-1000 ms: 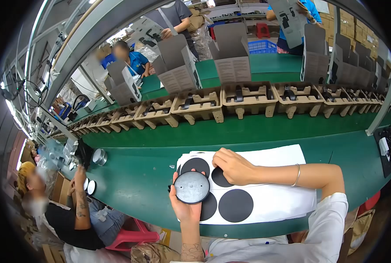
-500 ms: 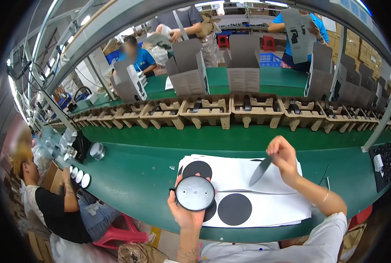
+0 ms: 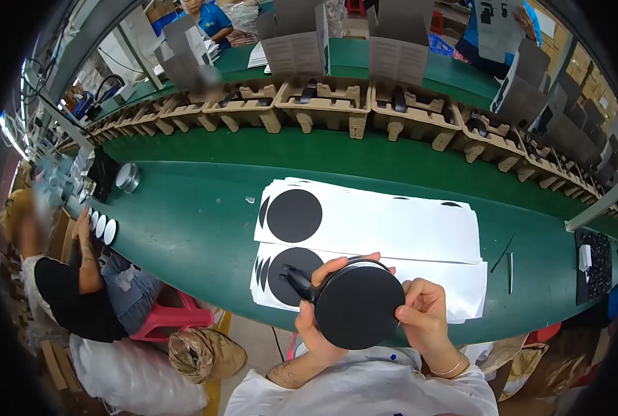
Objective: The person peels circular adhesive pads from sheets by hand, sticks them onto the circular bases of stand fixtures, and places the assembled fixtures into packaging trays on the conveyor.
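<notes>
My left hand (image 3: 317, 334) is wrapped around a round black-rimmed device, whose black arm (image 3: 296, 283) sticks out to the left. A black round sticker (image 3: 359, 307) covers the device's face; a thin pale strip shows along the top edge. The thumb and fingers of my right hand (image 3: 425, 312) pinch the sticker's right edge. Whether the sticker is stuck down all over cannot be made out. Beneath and beyond my hands lie white sticker sheets (image 3: 392, 218) with black circles (image 3: 294, 215) at their left side.
Cardboard trays (image 3: 323, 104) with black parts line a raised ledge behind the green table (image 3: 191, 215). A thin metal tool (image 3: 510, 272) lies to the right, near a black mat (image 3: 593, 270). Round metal parts (image 3: 128, 177) stand left, where a co-worker (image 3: 63, 284) sits beside white discs (image 3: 110, 231).
My right hand has brought the black sticker from above the sheets onto the device's face. My left hand has moved right with the device, and the view has tipped down.
</notes>
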`<state>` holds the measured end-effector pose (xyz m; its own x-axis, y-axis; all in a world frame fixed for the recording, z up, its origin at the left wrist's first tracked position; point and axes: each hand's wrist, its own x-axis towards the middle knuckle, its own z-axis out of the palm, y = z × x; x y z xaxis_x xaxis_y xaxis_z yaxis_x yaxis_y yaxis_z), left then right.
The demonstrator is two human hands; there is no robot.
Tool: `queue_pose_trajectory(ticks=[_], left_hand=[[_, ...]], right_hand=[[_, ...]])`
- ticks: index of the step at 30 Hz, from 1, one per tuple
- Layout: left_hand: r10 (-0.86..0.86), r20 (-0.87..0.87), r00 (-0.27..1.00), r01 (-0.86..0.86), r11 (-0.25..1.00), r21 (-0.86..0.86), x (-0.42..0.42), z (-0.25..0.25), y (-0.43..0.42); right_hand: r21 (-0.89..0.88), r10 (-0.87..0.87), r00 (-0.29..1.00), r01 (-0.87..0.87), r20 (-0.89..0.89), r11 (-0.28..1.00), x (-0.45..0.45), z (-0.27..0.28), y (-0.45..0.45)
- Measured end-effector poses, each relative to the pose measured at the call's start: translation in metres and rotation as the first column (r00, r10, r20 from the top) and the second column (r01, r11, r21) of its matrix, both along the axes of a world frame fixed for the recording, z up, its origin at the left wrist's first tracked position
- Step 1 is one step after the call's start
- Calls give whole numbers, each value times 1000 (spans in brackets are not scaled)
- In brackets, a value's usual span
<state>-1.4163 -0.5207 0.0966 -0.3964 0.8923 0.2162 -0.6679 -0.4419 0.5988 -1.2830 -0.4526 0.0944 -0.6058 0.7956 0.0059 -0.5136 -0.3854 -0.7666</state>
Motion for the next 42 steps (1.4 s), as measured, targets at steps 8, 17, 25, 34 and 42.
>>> queue_pose_trajectory(ticks=[8, 17, 25, 34, 42], left_hand=[[54, -93, 994, -56, 998, -25, -9, -5, -7], [33, -58, 998, -33, 999, -3, -17, 0, -9], [-15, -9, 1000, 16, 998, 59, -27, 4, -11], [-2, -1, 1000, 2, 999, 46, -35, 3, -19], [15, -57, 998, -12, 999, 48, -46, 0, -26]], right_hand=[[-13, -12, 999, 12, -33, 1000, -11, -2, -6], [26, -40, 999, 41, -14, 999, -20, -2, -13], [90, -83, 997, 82, -2, 993, -32, 0, -20], [181, -136, 990, 127, 40, 975, -42, 3, -25], [264, -185, 968, 137, 168, 955, -49, 7, -23]])
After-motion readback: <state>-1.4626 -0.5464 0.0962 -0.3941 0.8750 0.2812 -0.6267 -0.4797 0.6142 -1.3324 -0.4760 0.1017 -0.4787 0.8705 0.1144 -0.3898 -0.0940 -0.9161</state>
